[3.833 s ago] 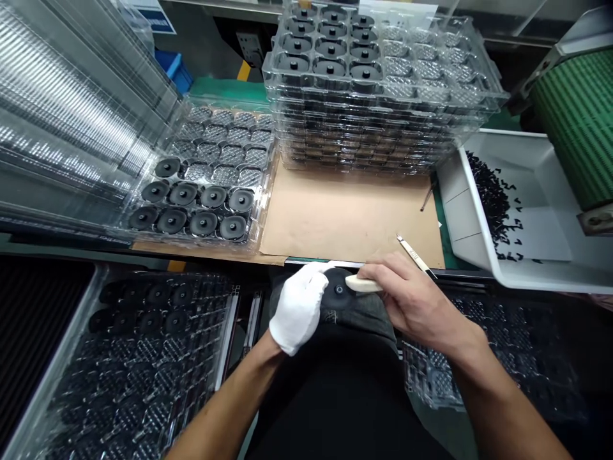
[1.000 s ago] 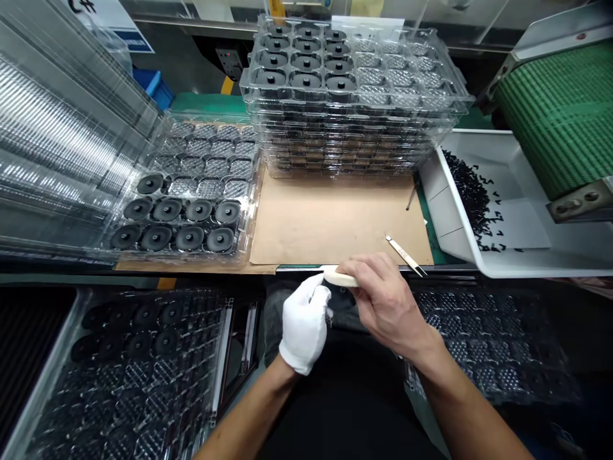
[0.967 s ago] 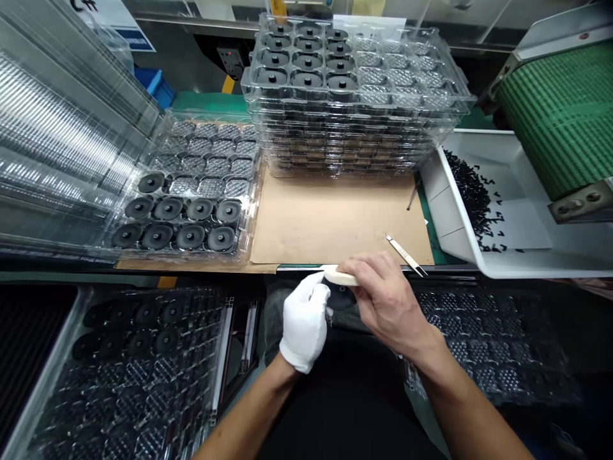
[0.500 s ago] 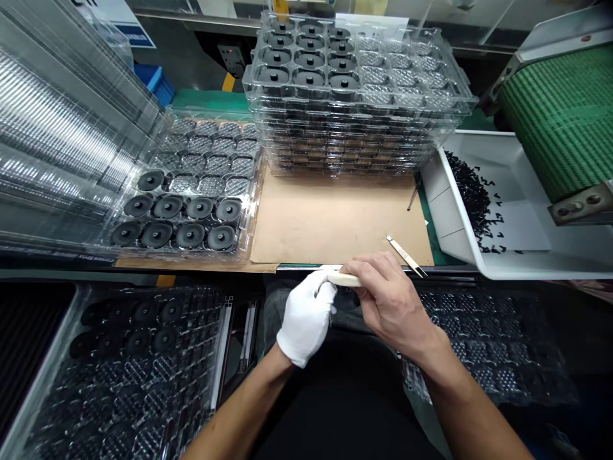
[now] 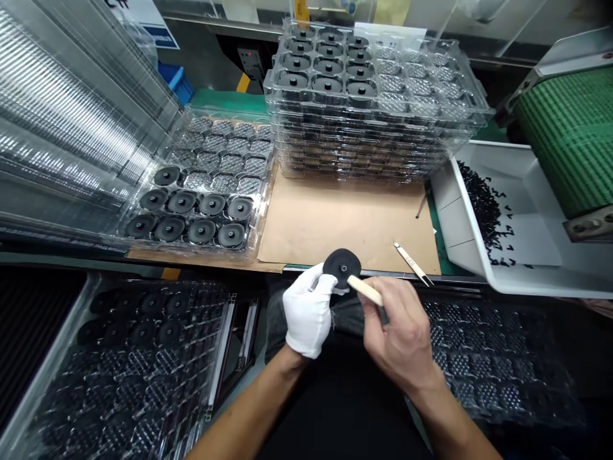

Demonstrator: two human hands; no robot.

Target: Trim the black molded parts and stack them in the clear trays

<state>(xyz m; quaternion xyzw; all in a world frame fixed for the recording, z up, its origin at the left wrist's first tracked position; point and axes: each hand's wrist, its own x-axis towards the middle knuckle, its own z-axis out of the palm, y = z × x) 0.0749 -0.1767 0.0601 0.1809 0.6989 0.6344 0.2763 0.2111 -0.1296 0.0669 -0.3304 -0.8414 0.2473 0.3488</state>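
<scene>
My left hand point(image 5: 309, 313), in a white glove, is closed on a round black disc part point(image 5: 341, 266) and holds it up at the table's front edge. My bare right hand point(image 5: 397, 326) is closed on a cream-coloured stick tool point(image 5: 364, 291) whose tip rests against the disc near its centre. A clear blister tray point(image 5: 201, 191) at the left holds several of the same black discs in its front rows. A tall stack of clear trays point(image 5: 373, 108) stands at the back, with discs in the left part of the top tray.
A brown cardboard sheet point(image 5: 345, 220) covers the table's middle. Metal tweezers point(image 5: 412, 263) lie at its right. A white bin point(image 5: 522, 255) of small black parts sits right, under a green belt point(image 5: 569, 134). Trays point(image 5: 138, 358) lie low on both sides.
The black disc has risen into plain view above my left hand. My right hand has drawn back and lower, and the stick tool now points up-left at the disc.
</scene>
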